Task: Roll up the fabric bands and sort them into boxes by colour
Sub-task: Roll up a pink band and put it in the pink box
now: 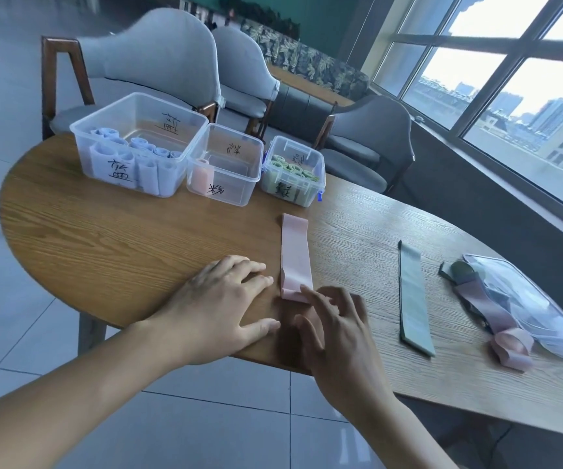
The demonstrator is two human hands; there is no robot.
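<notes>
A pink fabric band [295, 252] lies flat on the wooden table [121, 242], its near end just folded over. My right hand [335, 330] touches that near end with its fingertips, fingers spread and slightly bent. To the left of the band my left hand [220, 306] rests flat on the table, its fingertips close to the band's edge. Three clear boxes stand at the back: a large one [138, 143] with blue rolls, a middle one [226, 164] with one pink roll, a small one [293, 170] with green rolls.
A green band [413, 299] lies flat to the right. Further right, a clear plastic bag [537, 309] holds more bands, and a pink band [506, 340] spills out of it. Grey chairs [158, 62] stand behind the table. The table's near edge runs under my wrists.
</notes>
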